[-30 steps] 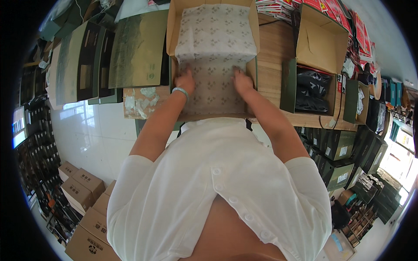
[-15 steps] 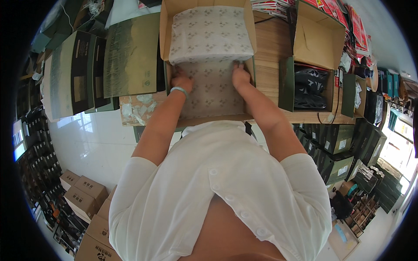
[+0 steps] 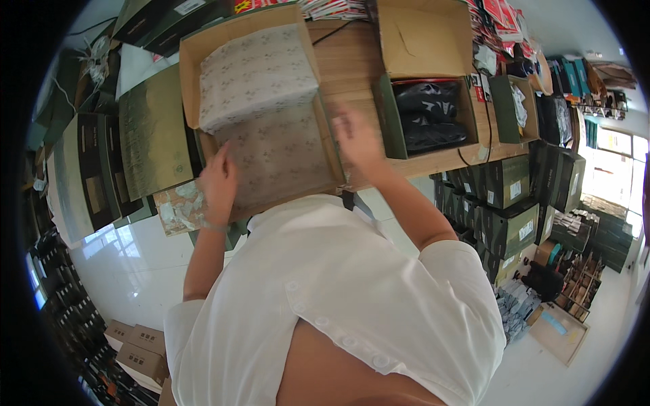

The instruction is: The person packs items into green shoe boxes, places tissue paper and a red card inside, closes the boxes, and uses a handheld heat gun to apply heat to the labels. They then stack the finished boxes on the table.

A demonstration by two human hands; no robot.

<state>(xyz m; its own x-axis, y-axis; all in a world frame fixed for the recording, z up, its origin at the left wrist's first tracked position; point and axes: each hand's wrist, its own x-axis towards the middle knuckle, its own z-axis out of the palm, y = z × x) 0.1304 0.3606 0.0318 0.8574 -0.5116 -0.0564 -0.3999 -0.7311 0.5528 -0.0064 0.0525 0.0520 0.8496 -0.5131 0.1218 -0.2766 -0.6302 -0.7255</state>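
In front of me stands an open cardboard shoebox [image 3: 330,145], lined with patterned tissue paper [image 3: 277,145]. A flap of the same tissue is folded up over its raised lid. My left hand [image 3: 220,179] is at the box's left wall, fingers loosely stretched and holding nothing. My right hand [image 3: 359,142] is just outside the right wall, above the wooden table; motion blurs it, but its fingers look extended and empty. To the right, a green shoebox [image 3: 395,128] with its lid up holds black shoes [image 3: 430,111], partly wrapped in dark plastic.
Green boxes [image 3: 152,135] crowd the left side of the wooden table [image 3: 338,61]. Red printed packets [image 3: 501,24] lie at the back right, and a black cable [image 3: 489,122] runs beside the shoes' box. Stacked shoeboxes [image 3: 508,223] stand right of the table, brown cartons [image 3: 139,348] at lower left.
Both hands have come off the tissue inside the box: the left to its left wall, the right out past its right wall. The view has turned, so the table's things sit further left.
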